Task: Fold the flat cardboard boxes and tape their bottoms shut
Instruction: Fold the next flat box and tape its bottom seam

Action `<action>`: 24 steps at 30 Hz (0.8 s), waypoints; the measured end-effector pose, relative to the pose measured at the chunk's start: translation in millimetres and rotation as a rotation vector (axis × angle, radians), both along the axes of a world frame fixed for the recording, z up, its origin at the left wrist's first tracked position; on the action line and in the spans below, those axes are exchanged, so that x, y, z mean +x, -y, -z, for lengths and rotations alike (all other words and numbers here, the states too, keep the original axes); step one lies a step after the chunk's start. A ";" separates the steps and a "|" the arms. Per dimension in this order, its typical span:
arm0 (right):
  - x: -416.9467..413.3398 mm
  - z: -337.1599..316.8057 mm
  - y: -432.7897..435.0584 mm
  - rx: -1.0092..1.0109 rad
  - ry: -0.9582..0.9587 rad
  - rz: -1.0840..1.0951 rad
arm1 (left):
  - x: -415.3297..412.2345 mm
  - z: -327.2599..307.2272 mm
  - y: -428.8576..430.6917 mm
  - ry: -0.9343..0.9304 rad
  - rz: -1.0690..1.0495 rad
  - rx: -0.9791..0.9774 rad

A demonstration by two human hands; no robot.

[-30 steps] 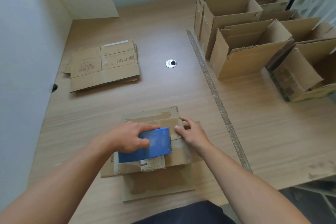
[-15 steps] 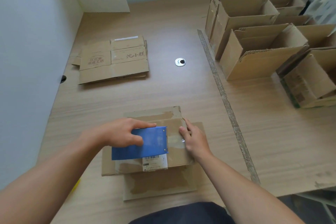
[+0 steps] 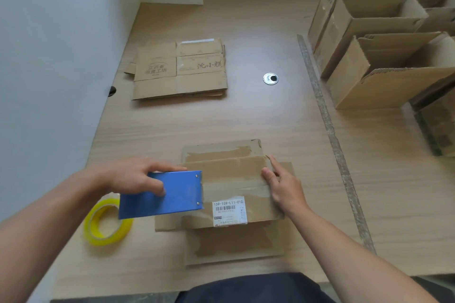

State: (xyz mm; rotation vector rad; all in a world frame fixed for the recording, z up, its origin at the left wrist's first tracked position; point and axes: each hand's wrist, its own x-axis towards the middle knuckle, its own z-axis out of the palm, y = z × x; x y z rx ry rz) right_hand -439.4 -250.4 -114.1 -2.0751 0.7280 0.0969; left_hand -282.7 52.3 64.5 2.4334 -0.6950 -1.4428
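Observation:
A cardboard box (image 3: 229, 172) stands bottom up near the table's front edge, its flaps closed and a white barcode label (image 3: 229, 210) on top. My left hand (image 3: 133, 176) grips a blue tape dispenser (image 3: 162, 194) at the box's left side, with its yellow tape roll (image 3: 105, 222) hanging past the left edge. A strip of clear tape (image 3: 236, 188) runs along the flap seam from the dispenser to my right hand (image 3: 283, 186), which presses flat on the box's right end.
A stack of flat cardboard boxes (image 3: 179, 69) lies at the back left. Several folded open boxes (image 3: 379, 56) stand at the right. A metal cable hole (image 3: 270, 79) sits mid-table. A worn tape line (image 3: 327, 125) runs along the table.
My left hand has drawn the blue dispenser leftward across the box, laying tape along the seam. The yellow roll has come into view. My right hand stays on the right end.

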 end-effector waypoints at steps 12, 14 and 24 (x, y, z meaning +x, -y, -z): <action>1.7 -4.0 -3.2 -0.050 -0.056 0.014 | 14.9 11.9 -74.6 -0.047 -0.085 0.045; 1.2 -4.7 -3.8 -0.052 -0.052 0.023 | 16.9 17.2 -83.4 -0.058 -0.104 0.054; 0.8 -7.5 -6.1 -0.108 -0.054 0.030 | 23.1 51.3 -85.4 -0.110 -0.104 0.068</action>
